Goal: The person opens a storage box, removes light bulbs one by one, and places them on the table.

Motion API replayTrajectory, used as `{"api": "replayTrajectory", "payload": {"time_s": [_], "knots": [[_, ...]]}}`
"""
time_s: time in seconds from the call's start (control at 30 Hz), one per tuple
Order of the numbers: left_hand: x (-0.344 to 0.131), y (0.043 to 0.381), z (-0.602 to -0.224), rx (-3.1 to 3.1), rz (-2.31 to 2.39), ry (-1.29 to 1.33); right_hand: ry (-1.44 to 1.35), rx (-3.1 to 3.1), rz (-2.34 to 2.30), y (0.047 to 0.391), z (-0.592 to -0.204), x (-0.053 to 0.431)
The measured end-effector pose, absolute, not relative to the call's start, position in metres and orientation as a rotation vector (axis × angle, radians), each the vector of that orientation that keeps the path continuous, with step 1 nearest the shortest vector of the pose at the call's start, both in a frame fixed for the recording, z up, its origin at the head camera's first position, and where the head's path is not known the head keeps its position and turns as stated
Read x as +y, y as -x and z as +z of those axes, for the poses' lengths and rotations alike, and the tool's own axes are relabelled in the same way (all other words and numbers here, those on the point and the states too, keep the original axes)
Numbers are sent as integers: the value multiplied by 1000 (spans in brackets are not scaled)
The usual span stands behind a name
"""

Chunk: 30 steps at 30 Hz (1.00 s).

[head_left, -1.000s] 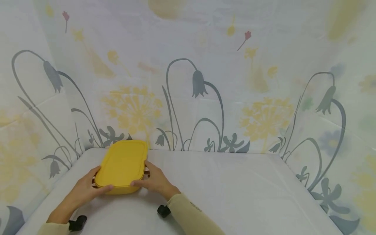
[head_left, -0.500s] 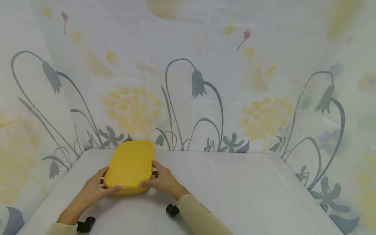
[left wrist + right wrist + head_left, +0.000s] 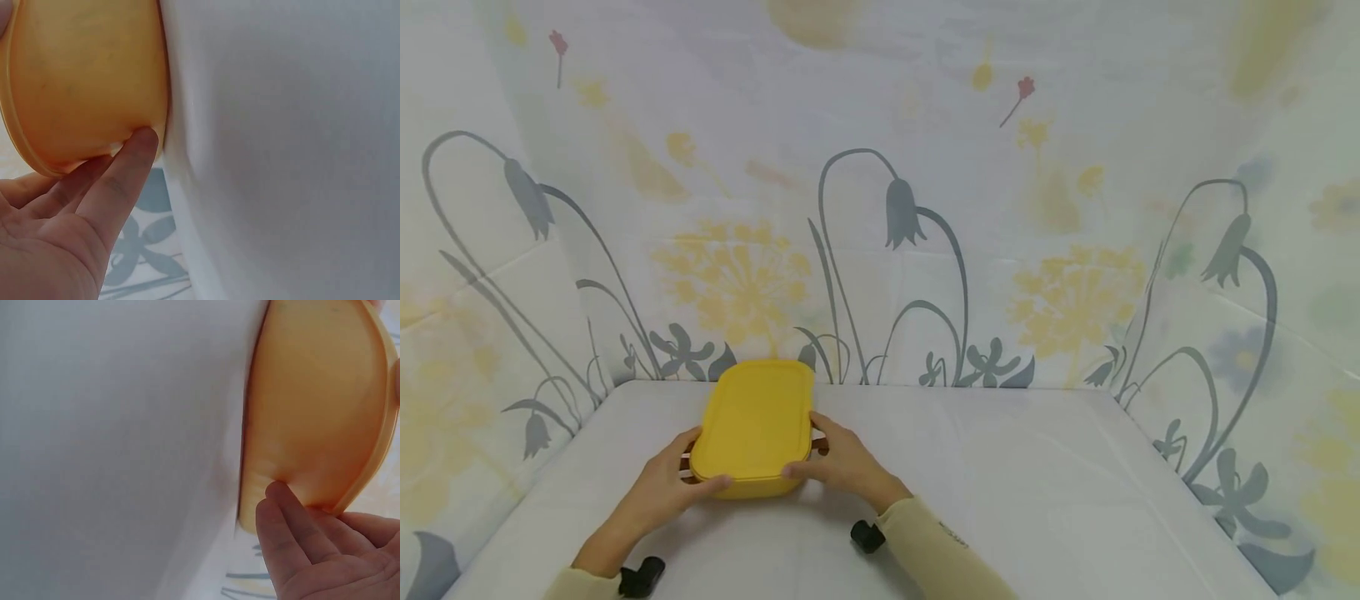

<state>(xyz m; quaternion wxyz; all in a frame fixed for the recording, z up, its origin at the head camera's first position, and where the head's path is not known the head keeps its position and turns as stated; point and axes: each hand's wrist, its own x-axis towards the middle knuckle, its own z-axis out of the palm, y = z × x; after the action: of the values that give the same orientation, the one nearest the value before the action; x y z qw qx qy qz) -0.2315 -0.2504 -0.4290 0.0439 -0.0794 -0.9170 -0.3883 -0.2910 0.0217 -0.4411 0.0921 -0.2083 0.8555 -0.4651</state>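
Observation:
A yellow rectangular food container (image 3: 752,489) with rounded corners and a yellow lid (image 3: 756,417) stands on the white table, left of centre in the head view. My left hand (image 3: 662,483) grips its left side, the thumb at the near lid edge. On the opposite side my right hand (image 3: 850,471) holds it the same way, thumb at the near right corner. The left wrist view shows fingertips (image 3: 145,140) pressing the container's wall (image 3: 87,81) low down. In the right wrist view, fingertips (image 3: 275,494) touch the opposite wall (image 3: 312,406). The lid hides what is inside.
The white table (image 3: 1000,492) reaches back to a flower-printed cloth (image 3: 917,275) that hangs behind it and along both sides. Black devices (image 3: 642,577) are worn at both wrists, beside the beige sleeves (image 3: 947,550).
The container has moved to the right across the table, both hands gripping it throughout. The forearms have shifted right with it.

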Motion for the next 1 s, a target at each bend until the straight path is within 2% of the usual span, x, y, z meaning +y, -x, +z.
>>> {"api": "replayTrajectory", "payload": {"time_s": [1.0], "knots": [[-186, 246, -437, -2764, -1307, 351, 614, 2567, -1352, 287, -438, 101]]}}
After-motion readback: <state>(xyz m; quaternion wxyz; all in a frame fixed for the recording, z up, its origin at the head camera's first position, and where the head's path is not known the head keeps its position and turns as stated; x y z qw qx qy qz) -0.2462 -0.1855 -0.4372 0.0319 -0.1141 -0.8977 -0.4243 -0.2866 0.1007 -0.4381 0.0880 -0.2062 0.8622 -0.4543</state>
